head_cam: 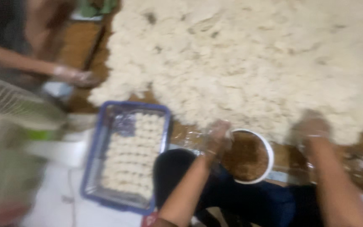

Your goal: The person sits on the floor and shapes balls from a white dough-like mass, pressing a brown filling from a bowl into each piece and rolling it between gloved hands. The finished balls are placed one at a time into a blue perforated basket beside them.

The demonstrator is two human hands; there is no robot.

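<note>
Two blurred hands, left [218,135] over bowl [267,152], right [311,128] on dough [248,59]; grip unclear.

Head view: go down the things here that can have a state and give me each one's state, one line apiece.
Blue tray: mostly filled with rows of pale shaped pieces.
White bowl: holds brown crumbly filling, nearly full.
Pale heap: loose, spread wide over the surface.
Left hand: in a clear glove, at the bowl's rim; grip blurred.
Right hand: gloved, resting at the heap's edge; grip blurred.
Another person's hand: gloved, beside the heap.
</note>
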